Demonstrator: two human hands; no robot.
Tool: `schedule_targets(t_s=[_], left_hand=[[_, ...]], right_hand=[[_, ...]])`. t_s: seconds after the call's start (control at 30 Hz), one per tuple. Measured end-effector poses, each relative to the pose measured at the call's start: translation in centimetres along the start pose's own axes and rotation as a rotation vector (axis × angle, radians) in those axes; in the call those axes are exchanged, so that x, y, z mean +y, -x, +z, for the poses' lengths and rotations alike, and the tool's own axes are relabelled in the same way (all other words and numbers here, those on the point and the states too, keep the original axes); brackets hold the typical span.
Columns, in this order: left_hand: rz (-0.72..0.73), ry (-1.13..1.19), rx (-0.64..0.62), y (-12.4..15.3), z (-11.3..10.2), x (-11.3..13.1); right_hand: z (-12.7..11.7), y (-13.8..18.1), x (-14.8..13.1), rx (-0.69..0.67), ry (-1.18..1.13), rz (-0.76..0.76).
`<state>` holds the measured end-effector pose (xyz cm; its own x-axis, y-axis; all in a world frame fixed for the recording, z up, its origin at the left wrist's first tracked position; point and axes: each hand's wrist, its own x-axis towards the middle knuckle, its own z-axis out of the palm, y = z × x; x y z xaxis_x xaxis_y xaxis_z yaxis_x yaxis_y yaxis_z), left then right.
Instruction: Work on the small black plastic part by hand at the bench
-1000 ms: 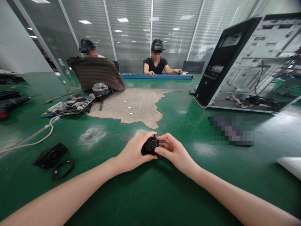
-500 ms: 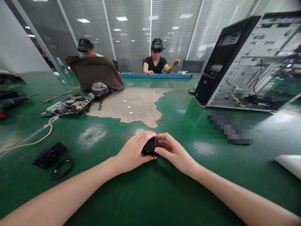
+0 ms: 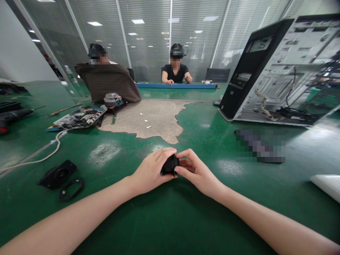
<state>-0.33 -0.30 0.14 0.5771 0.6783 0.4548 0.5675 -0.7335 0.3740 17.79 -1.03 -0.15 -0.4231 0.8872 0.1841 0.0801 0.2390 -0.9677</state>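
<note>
Close in front of me on the green table, a small black part with a flat flange [image 3: 170, 165] is held between both hands; its exact kind does not show. My left hand [image 3: 152, 165] is wrapped round its left side, thumb below and fingers over the top. From the right, the fingertips and thumb of my right hand [image 3: 193, 170] pinch its flanged end. Off to the left lie a black plate with a round opening [image 3: 58, 174] and a loose black ring [image 3: 71, 189].
Circuit board [image 3: 78, 118] and pale cable [image 3: 39, 159] lie left, near a drill [image 3: 16, 117]. An opened computer case [image 3: 255, 71] stands right, with a blurred dark object [image 3: 260, 147] before it. A co-worker [image 3: 175, 71] sits behind a blue bar [image 3: 175, 85]; another person sits far left.
My hands and the black part have hardly moved. Across the table, the co-worker's raised hand has come down and inward to the blue bar.
</note>
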Motion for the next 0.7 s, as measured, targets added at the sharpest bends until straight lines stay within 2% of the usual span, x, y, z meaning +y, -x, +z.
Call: schedule_targets(t_s=[0.2,0.43,0.7], left_hand=[[-0.012,0.005,-0.014,-0.12,-0.15,0.17],[0.005,0.0,-0.038,-0.22,-0.6,0.51],[0.05,-0.052,0.006,0.13,-0.08,0.14]], right_hand=[[-0.23,0.07,0.18,-0.046,0.078,-0.045],[-0.41,0.32,0.93,-0.029,0.124,-0.119],[-0.27,0.38,0.4,-0.043,0.115,-0.131]])
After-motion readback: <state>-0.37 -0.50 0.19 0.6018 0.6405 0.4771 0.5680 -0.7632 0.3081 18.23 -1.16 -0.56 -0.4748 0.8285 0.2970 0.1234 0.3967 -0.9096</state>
